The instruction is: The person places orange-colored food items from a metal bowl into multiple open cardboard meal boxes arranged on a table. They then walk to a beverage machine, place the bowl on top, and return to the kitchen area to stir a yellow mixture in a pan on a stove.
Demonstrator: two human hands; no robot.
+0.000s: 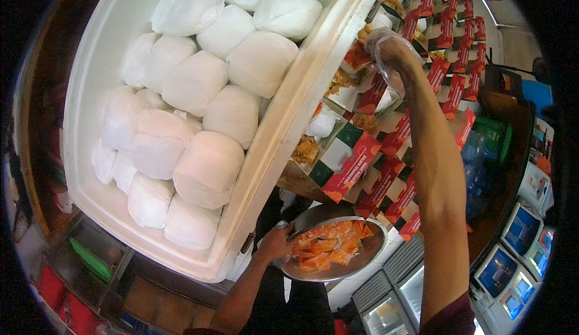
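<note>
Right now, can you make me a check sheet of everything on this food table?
Surface: wooden counter, mostly covered.
Job's things: metal bowl of orange sachets; rows of open meal boxes with red flaps, some holding a rice bundle and fried food.
Clutter: white foam box full of wrapped rice bundles.
Hands: left hand grips the bowl's rim; right hand, in a clear plastic glove, reaches into the boxes.
Cables: nothing seen.
Surroundings: screens at lower right.

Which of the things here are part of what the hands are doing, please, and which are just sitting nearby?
In use:
- left hand holding metal bowl of orange sachets
- gloved right hand reaching over open meal boxes

Just nearby:
- white foam cooler of wrapped white bundles
- bottles
- screens
</note>
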